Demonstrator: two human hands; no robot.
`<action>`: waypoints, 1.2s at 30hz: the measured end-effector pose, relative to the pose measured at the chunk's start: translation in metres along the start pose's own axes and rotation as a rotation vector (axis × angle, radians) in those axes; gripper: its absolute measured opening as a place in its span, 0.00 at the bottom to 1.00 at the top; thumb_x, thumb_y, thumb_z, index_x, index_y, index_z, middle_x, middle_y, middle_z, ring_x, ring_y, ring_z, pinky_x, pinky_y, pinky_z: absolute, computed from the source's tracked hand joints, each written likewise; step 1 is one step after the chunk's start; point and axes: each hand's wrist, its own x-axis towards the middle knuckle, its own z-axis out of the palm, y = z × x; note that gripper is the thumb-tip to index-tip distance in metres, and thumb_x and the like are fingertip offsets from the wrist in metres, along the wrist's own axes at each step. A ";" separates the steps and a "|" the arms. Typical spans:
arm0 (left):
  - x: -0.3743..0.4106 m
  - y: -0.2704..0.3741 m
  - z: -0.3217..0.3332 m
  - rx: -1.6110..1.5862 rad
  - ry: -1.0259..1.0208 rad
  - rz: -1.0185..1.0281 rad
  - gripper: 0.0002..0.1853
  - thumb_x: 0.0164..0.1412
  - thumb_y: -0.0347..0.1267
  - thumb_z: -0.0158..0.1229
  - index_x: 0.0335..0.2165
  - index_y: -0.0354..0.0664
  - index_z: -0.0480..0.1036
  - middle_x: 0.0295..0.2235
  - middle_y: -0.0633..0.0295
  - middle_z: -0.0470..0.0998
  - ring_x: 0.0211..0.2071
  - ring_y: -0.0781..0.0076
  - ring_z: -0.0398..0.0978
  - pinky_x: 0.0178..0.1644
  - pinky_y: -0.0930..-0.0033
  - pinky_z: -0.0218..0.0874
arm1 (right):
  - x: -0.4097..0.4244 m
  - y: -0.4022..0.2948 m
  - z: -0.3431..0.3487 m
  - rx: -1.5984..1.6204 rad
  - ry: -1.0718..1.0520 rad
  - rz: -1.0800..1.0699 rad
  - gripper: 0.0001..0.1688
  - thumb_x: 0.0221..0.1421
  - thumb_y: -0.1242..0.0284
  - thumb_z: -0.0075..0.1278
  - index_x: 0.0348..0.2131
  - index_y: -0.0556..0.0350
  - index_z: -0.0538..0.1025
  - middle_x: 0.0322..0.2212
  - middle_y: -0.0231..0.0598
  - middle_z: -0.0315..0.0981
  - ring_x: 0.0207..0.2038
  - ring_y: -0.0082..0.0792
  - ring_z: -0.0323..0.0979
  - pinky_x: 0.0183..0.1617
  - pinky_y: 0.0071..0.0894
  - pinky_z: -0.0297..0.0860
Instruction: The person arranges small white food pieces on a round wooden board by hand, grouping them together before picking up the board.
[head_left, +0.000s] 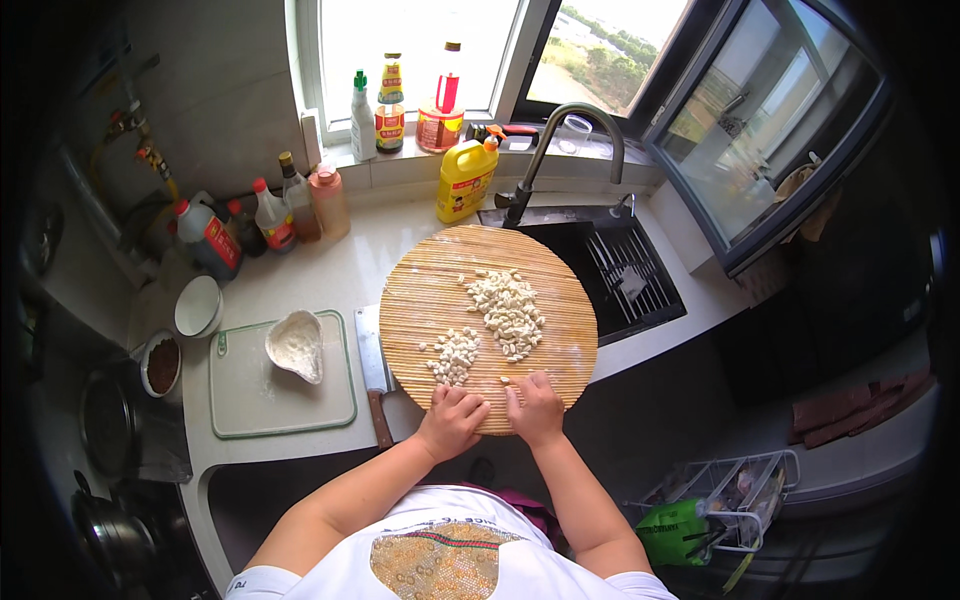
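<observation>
A round slatted mat (420, 292), dusted with white powder, lies in front of me and overhangs part of the sink. On its upper right is a large heap of small shaped dough pieces (514, 315); a smaller cluster of dough lumps (454, 356) sits to the left. My left hand (453, 421) rests at the mat's near edge just below the lumps, fingers bent, and whether anything is under them is hidden. Beside it, my right hand (537, 409) touches the mat with bent fingers. A single dough piece (505, 380) lies by its thumb and fingertips.
Left of the mat lie a cleaver (372, 360) and a cutting board (285, 409) carrying a bowl of flour (296, 346). Farther left are a white bowl (199, 306) and a bowl of dark food (161, 365). Behind stand a yellow jug (466, 180) and the faucet (529, 176) over the sink (637, 300).
</observation>
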 end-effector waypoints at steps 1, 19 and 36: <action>-0.001 0.000 0.001 0.002 0.002 -0.002 0.31 0.31 0.37 0.69 0.41 0.48 0.72 0.40 0.67 0.71 0.44 0.65 0.66 0.49 0.56 0.52 | 0.002 0.000 0.002 0.010 -0.025 0.012 0.09 0.49 0.68 0.57 0.33 0.49 0.78 0.29 0.36 0.71 0.28 0.40 0.74 0.30 0.39 0.71; -0.002 -0.002 0.004 0.008 -0.015 0.003 0.29 0.28 0.37 0.69 0.37 0.45 0.75 0.40 0.66 0.71 0.44 0.64 0.65 0.49 0.56 0.51 | 0.048 -0.018 0.058 0.124 -0.084 0.053 0.07 0.48 0.68 0.59 0.30 0.47 0.81 0.29 0.36 0.73 0.30 0.41 0.75 0.33 0.38 0.72; -0.002 0.000 0.005 0.013 0.003 0.001 0.32 0.30 0.36 0.68 0.42 0.47 0.73 0.41 0.66 0.72 0.44 0.64 0.66 0.49 0.55 0.53 | 0.010 0.005 0.016 0.008 -0.010 0.004 0.11 0.50 0.70 0.57 0.37 0.46 0.80 0.26 0.35 0.71 0.25 0.38 0.74 0.28 0.37 0.71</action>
